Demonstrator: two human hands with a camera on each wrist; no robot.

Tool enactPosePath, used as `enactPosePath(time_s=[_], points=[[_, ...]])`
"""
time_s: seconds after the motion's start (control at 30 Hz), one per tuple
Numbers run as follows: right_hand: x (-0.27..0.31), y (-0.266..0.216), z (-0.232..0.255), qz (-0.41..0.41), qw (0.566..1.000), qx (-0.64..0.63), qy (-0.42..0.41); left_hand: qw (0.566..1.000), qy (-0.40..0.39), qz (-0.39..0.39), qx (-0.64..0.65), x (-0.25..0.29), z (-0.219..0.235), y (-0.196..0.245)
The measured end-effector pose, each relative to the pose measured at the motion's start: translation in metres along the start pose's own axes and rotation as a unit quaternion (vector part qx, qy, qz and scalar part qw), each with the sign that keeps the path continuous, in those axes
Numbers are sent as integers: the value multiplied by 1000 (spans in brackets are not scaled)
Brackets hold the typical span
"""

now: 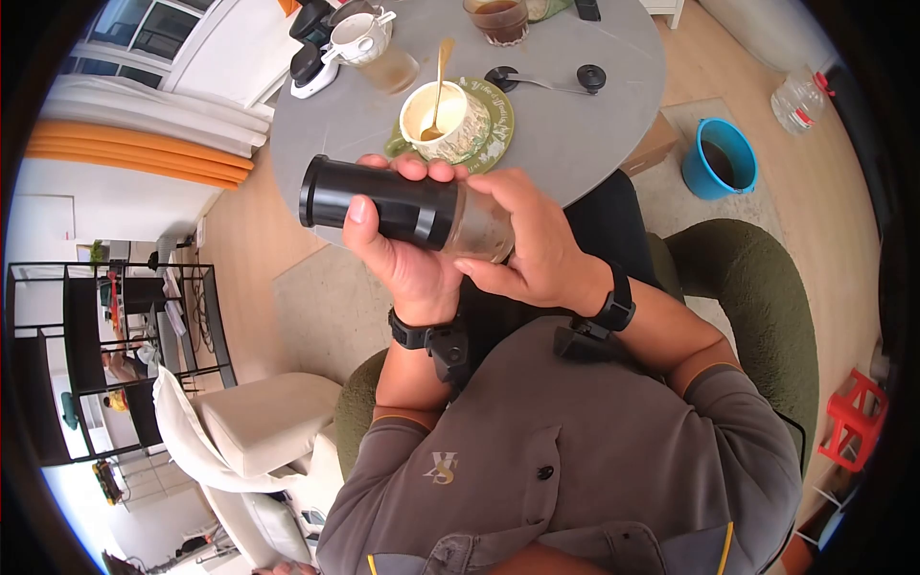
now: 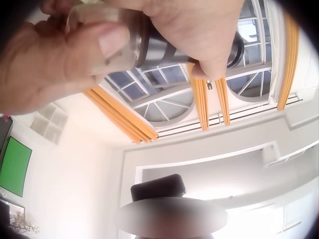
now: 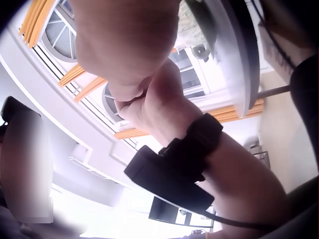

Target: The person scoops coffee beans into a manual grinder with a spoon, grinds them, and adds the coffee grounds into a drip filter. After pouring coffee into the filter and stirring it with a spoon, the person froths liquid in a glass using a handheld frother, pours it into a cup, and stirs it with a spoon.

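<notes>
A hand coffee grinder (image 1: 383, 203), with a black cylindrical body, lies tilted nearly level in front of the chest. My left hand (image 1: 419, 273) grips the black body, its thumb along the near side and its fingers curled over the far side. Around the clear catch jar (image 1: 482, 228) at the other end, my right hand (image 1: 544, 238) curls its fingers and thumb. From the left wrist, the jar (image 2: 117, 47) shows between fingers and joined to the body. In the right wrist view the hands hide the grinder.
Beyond the hands, a grey round table (image 1: 613, 125) holds an ornate cup (image 1: 470, 129) with a gold spoon (image 1: 441, 77) on a green saucer (image 1: 500, 115). A crank handle (image 1: 546, 82), a glass of brown liquid (image 1: 498, 21) and a white jug (image 1: 359, 40) stand around it. A blue bucket (image 1: 704, 172) is on the floor.
</notes>
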State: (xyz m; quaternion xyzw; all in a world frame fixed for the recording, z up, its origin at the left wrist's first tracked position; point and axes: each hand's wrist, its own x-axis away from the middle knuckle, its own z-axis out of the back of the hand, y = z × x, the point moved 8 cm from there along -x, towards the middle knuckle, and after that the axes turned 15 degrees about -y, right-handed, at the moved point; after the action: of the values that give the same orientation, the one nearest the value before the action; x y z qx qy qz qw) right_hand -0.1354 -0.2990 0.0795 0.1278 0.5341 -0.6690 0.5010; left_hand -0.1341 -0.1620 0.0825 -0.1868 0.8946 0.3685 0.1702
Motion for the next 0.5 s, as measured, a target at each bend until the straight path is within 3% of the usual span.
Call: enactPosePath(time_s=[0.07, 0.1, 0.13, 0.17, 0.2, 0.27, 0.3, 0.33, 0.37, 0.4, 0.5], points=[[0, -6, 3, 5, 1000, -16, 11, 999, -35, -4, 4, -3, 0, 0], [5, 16, -9, -124, 941, -314, -10, 998, -69, -7, 7, -4, -3, 1], [16, 26, -36, -240, 780, -577, -29, 998, -68, -7, 7, -2, -2, 1], [17, 28, -44, -268, 722, -637, -34, 996, -92, -16, -14, -1, -6, 2], [14, 28, -41, -269, 721, -637, -32, 992, -115, -25, -34, 0, -11, 4], [11, 30, -34, -299, 764, -569, -53, 992, -116, -28, -30, 3, -8, 4], [13, 33, -38, -300, 765, -568, -54, 992, -115, -34, -27, 4, -7, 4], [12, 38, -26, -251, 873, -417, -26, 992, -115, -35, -25, 5, -6, 4], [9, 32, -16, -192, 949, -251, 2, 994, -101, -29, -39, 4, -4, 5], [8, 19, -7, -125, 989, -76, 31, 995, -87, -21, -53, 4, -2, 6], [3, 1, -3, -59, 998, 30, 17, 998, -60, -21, -10, 4, 5, 4]])
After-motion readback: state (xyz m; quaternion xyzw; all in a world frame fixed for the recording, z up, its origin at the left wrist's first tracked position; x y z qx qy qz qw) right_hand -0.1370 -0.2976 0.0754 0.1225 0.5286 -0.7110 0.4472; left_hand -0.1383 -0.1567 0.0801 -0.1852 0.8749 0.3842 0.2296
